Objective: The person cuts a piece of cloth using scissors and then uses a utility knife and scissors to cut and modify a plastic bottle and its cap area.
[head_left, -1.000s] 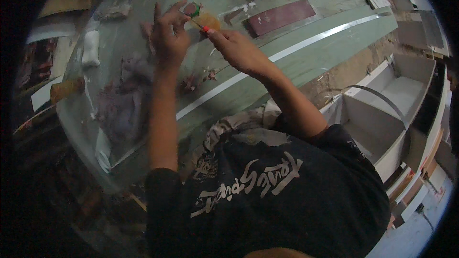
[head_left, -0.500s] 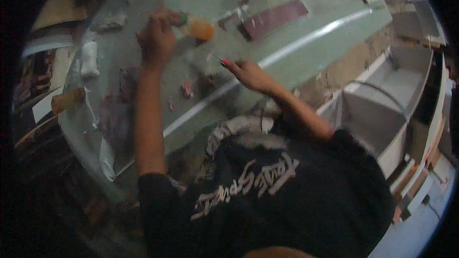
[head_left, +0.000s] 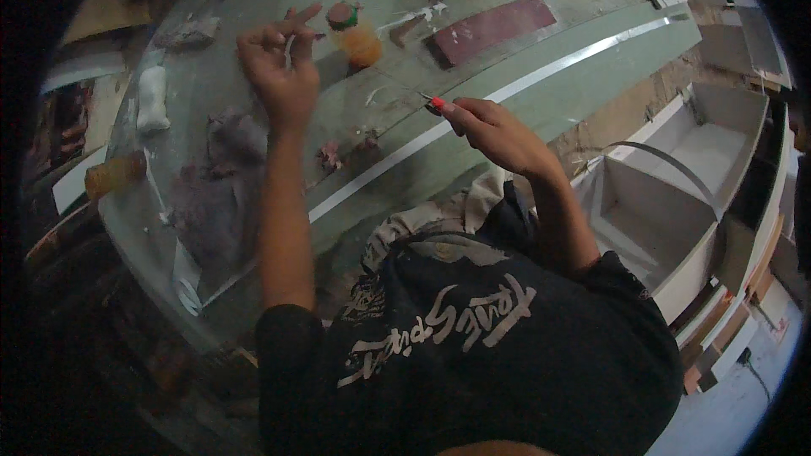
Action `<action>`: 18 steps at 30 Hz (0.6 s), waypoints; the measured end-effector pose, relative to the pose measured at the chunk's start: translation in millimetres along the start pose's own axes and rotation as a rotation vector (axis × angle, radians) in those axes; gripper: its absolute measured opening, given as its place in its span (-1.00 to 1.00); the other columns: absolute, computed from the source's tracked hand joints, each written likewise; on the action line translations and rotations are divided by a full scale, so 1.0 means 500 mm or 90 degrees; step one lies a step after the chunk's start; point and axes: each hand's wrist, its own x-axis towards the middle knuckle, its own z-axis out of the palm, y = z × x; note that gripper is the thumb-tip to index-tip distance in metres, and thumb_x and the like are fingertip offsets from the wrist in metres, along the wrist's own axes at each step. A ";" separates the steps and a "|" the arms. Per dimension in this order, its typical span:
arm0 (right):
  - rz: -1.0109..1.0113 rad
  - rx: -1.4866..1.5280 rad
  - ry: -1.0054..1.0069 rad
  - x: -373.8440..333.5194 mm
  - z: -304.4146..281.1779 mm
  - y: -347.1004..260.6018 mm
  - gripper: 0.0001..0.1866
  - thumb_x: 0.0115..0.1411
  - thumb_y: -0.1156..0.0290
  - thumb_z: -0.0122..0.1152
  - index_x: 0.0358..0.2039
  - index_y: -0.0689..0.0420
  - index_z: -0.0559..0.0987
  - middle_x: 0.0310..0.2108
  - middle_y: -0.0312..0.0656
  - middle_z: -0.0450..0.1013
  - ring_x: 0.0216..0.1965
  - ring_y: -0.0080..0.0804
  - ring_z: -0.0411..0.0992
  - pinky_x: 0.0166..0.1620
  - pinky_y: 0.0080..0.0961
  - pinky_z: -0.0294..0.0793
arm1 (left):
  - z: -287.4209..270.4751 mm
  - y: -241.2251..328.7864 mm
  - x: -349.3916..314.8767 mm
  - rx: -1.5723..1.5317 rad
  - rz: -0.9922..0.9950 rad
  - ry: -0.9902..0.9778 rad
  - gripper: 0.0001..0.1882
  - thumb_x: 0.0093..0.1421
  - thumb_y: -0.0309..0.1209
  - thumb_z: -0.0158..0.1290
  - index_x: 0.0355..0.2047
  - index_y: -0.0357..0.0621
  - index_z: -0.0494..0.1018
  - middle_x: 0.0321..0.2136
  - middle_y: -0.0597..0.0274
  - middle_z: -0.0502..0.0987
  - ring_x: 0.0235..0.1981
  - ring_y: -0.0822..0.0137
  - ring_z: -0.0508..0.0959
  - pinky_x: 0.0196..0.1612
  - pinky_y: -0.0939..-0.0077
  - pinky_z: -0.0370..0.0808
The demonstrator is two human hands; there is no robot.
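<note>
My left hand (head_left: 283, 63) is raised over the green-grey tabletop with its fingers apart and nothing gripped in them. Just right of its fingertips is an orange jar or bottle (head_left: 361, 46) with a green-rimmed, brownish top (head_left: 342, 16). Whether that top is a lid I cannot tell. My right hand (head_left: 494, 128) is closed around a slim tool with a red end (head_left: 437, 103) by the fingers and a thin shaft pointing left toward the jar. Most of its handle is hidden in my grip. Small pink scraps (head_left: 329, 154) lie between my forearms.
A dark red block (head_left: 494, 29) lies beyond my right hand. A white strip (head_left: 397, 150) crosses the table (head_left: 583, 97). Crumpled dark cloth (head_left: 224, 177) and a white roll (head_left: 153, 100) lie at left, near an amber cylinder (head_left: 115, 174). Open white boxes (head_left: 650, 219) stand at right.
My left hand has let go of the jar's green-rimmed top and its fingers have spread. My right hand, still holding the red-ended tool, has moved slightly right.
</note>
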 end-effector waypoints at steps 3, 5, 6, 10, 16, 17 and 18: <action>-0.019 0.115 -0.030 0.005 0.002 0.001 -0.55 0.35 -0.06 -0.07 -0.36 0.10 0.45 -0.54 -0.49 0.17 -0.53 -0.70 0.10 -0.51 -0.65 0.11 | 0.004 0.037 -0.001 -0.011 0.003 0.053 -0.67 0.25 -0.51 0.10 -0.21 -0.14 0.12 -0.32 0.12 0.44 -0.24 0.27 0.56 -0.02 0.39 0.53; -0.047 0.149 -0.033 0.005 0.001 -0.014 -0.60 0.36 -0.03 -0.06 -0.41 0.04 0.41 -0.55 -0.53 0.13 -0.54 -0.75 0.05 -0.53 -0.70 0.04 | -0.026 0.048 -0.004 -0.020 0.001 0.089 -0.63 0.22 -0.55 0.14 -0.20 -0.13 0.11 -0.26 0.07 0.46 -0.16 0.22 0.56 -0.08 0.46 0.54; -0.043 0.143 -0.018 0.007 0.000 -0.010 -0.60 0.36 -0.03 -0.06 -0.42 0.04 0.40 -0.55 -0.53 0.13 -0.54 -0.75 0.05 -0.53 -0.70 0.04 | -0.031 0.054 -0.008 -0.036 -0.031 0.114 -0.65 0.23 -0.52 0.13 -0.19 -0.14 0.13 -0.25 0.08 0.46 -0.17 0.23 0.55 -0.08 0.45 0.53; -0.025 0.127 0.008 0.010 -0.015 0.003 -0.59 0.36 -0.04 -0.06 -0.44 0.03 0.37 -0.56 -0.53 0.12 -0.55 -0.75 0.04 -0.54 -0.69 0.04 | -0.073 0.054 -0.013 0.258 -0.156 0.047 -0.74 0.28 -0.44 0.07 -0.13 -0.22 0.25 -0.23 0.07 0.51 -0.26 0.20 0.56 -0.06 0.28 0.51; -0.015 0.129 0.031 0.003 -0.028 0.024 -0.56 0.35 -0.05 -0.06 -0.42 0.09 0.41 -0.55 -0.47 0.17 -0.52 -0.69 0.09 -0.48 -0.64 0.10 | -0.073 0.007 -0.001 0.228 -0.119 -0.116 -0.58 0.21 -0.32 0.13 0.04 -0.22 0.39 -0.12 0.04 0.56 -0.07 0.15 0.55 0.08 0.32 0.42; -0.016 0.136 0.029 -0.001 -0.029 0.025 -0.61 0.36 -0.03 -0.08 -0.44 0.00 0.38 -0.56 -0.54 0.12 -0.57 -0.77 0.04 -0.56 -0.71 0.02 | -0.052 0.020 0.011 0.065 -0.189 -0.127 -0.55 0.19 -0.30 0.15 0.06 -0.19 0.40 -0.10 0.03 0.56 -0.03 0.15 0.55 0.10 0.33 0.41; -0.009 0.131 0.044 -0.004 -0.031 0.024 -0.61 0.36 -0.03 -0.08 -0.43 0.00 0.38 -0.57 -0.54 0.13 -0.57 -0.78 0.04 -0.56 -0.71 0.02 | -0.030 0.032 0.029 0.112 -0.154 -0.170 -0.56 0.17 -0.29 0.16 0.04 -0.15 0.42 -0.12 0.07 0.57 -0.05 0.16 0.56 0.08 0.33 0.42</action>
